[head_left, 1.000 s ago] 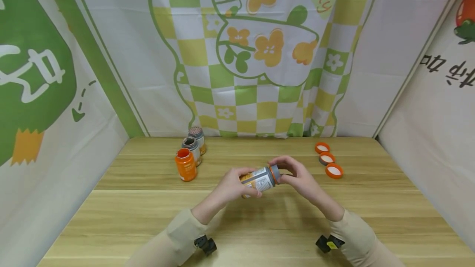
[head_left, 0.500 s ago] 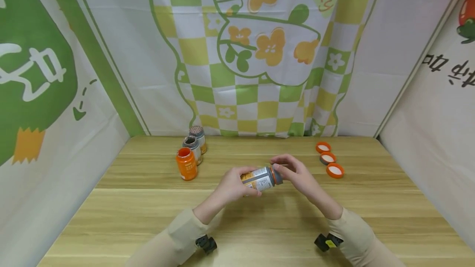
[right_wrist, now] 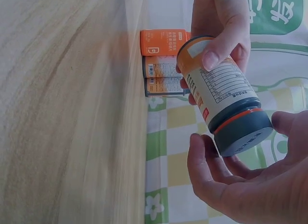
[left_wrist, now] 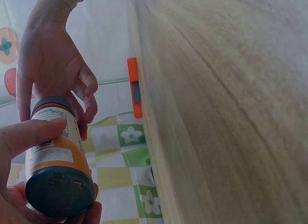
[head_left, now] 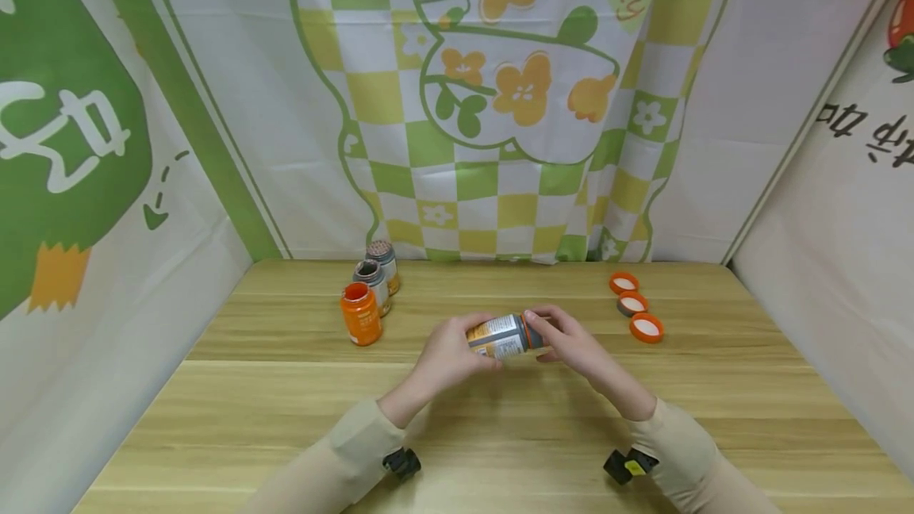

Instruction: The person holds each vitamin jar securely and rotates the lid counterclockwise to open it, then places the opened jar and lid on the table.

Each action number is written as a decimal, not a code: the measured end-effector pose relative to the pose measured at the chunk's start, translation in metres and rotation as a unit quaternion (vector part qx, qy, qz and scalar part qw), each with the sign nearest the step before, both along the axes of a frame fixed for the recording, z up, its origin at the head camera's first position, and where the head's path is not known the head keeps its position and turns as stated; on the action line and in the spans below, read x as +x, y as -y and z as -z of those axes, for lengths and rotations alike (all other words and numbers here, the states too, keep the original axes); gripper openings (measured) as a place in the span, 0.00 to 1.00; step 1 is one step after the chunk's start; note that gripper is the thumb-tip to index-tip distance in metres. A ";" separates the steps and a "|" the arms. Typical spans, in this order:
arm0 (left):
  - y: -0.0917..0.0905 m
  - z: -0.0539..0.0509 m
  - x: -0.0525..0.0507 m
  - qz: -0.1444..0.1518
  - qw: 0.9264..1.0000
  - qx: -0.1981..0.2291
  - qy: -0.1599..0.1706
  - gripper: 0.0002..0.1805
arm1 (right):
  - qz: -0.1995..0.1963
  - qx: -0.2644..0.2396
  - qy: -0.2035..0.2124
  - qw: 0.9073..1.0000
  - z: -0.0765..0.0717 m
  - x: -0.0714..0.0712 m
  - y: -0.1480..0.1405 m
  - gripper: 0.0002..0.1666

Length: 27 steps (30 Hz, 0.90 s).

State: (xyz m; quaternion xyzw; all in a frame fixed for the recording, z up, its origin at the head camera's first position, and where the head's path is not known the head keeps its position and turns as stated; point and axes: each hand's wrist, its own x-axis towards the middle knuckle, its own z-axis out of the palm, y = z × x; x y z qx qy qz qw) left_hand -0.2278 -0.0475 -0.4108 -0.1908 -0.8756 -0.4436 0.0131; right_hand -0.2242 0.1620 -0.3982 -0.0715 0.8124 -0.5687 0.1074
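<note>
A supplement bottle with a white, orange and grey label lies tilted in the air over the table, its base toward the left. My left hand grips its body, thumb across the label in the left wrist view. At the other end sits a dark grey cap with an orange ring. My right hand has its fingers and thumb curled loosely around this cap. In the right wrist view the thumb is at the cap's edge, and some fingers stand slightly off it.
Uncapped bottles stand in a row at the back left: an orange bottle, then a grey one and another grey one. Three caps lie inside-up at the right on the wooden table. A printed curtain hangs behind.
The right fingers have shifted around the cap, the thumb now over its upper side. The left hand still holds the bottle, which has turned slightly toward level.
</note>
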 end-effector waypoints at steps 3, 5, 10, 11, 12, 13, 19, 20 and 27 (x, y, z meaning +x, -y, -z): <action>-0.001 0.000 -0.001 -0.008 1.000 -0.004 -0.004 0.34 | 0.008 -0.014 0.009 1.000 0.001 -0.001 0.001 0.34; -0.001 0.000 -0.001 -0.011 1.000 -0.006 -0.006 0.34 | 0.011 -0.029 0.015 0.999 0.002 -0.002 0.001 0.32; -0.001 0.000 -0.001 -0.010 1.000 -0.005 -0.008 0.35 | -0.002 -0.057 0.013 0.998 0.003 -0.003 -0.001 0.31; -0.001 0.000 -0.002 -0.010 1.000 -0.003 -0.005 0.35 | -0.006 -0.060 0.011 0.998 0.003 -0.003 -0.001 0.31; -0.001 -0.001 -0.002 -0.008 1.000 -0.001 -0.002 0.35 | -0.009 -0.062 0.008 0.998 0.003 -0.003 -0.002 0.31; -0.001 -0.001 -0.001 -0.005 1.000 0.003 0.001 0.35 | -0.011 -0.064 0.005 0.998 0.002 -0.002 -0.003 0.31; 0.000 -0.003 -0.002 0.008 1.000 0.021 0.019 0.35 | -0.014 -0.066 -0.007 0.998 -0.001 0.002 -0.006 0.30; 0.000 -0.004 -0.002 0.009 0.999 0.022 0.021 0.35 | -0.016 -0.068 -0.009 0.998 -0.001 0.002 -0.006 0.30; 0.001 -0.003 -0.002 0.020 0.999 0.040 0.027 0.35 | -0.026 -0.070 -0.034 0.997 -0.001 0.004 -0.006 0.29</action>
